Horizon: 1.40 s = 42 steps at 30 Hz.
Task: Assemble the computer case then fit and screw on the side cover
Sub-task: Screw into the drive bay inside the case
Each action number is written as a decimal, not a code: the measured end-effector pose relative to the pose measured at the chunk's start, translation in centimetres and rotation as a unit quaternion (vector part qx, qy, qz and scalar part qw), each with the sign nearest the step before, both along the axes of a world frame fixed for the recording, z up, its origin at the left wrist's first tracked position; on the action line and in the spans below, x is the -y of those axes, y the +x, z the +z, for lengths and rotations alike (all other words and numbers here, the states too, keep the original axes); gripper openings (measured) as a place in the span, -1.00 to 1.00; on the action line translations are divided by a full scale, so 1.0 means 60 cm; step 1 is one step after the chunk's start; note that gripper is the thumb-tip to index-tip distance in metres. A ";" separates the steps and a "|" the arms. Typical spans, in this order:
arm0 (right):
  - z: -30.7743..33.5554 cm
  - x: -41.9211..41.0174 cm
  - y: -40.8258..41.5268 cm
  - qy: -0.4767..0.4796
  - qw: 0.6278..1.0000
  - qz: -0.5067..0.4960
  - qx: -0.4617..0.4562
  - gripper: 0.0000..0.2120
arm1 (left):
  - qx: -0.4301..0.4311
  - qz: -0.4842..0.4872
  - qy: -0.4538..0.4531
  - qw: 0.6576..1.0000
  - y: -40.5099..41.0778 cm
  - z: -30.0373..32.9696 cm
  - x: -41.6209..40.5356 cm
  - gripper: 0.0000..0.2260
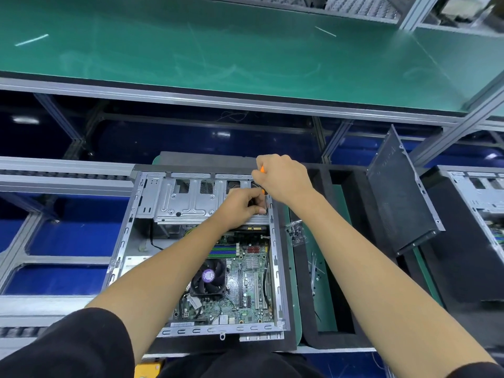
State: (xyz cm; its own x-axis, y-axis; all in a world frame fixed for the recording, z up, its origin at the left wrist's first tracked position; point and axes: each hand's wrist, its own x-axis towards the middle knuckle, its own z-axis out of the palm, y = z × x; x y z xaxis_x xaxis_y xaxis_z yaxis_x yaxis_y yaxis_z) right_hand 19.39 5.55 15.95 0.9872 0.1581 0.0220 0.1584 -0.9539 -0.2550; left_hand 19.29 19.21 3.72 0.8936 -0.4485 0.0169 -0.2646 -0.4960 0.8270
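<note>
Right hand [281,178] grips the screwdriver [262,169], left hand [242,207] pinches the drive cage [185,200]; computer case [275,268] open, side cover [401,192] waiting unfitted.

The open case [196,249] lies flat on the table [321,309], directly before the person. In it, the drive cage [185,200] sits at the far end; the motherboard [245,282] fills the near right part, with the fan [208,278] on its left portion. Both hands meet over the far right corner of the case: left hand [241,207] on the cage, right hand [282,178] just above and behind it. Right of the case lies a bag of screws [296,233]. Further right, the side cover [401,192] stands tilted. A second case [480,214] sits at the right edge. A shelf [218,50] runs behind.
</note>
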 end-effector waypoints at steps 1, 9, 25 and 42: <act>0.001 0.002 -0.001 0.002 1.000 -0.004 0.003 -0.76 | 0.003 -0.004 0.000 1.000 0.000 0.001 -0.001 -0.86; -0.001 0.010 -0.001 0.002 1.000 -0.001 -0.003 -0.80 | 0.054 -0.041 0.023 0.997 -0.003 0.001 -0.003 -0.87; -0.004 0.047 -0.015 0.052 0.996 -0.069 -0.005 -0.78 | 0.035 -0.067 -0.007 0.997 -0.002 0.002 -0.010 -0.82; -0.011 0.056 -0.027 0.062 0.995 -0.071 0.014 -0.81 | 0.031 -0.041 -0.028 0.998 -0.007 0.004 -0.014 -0.79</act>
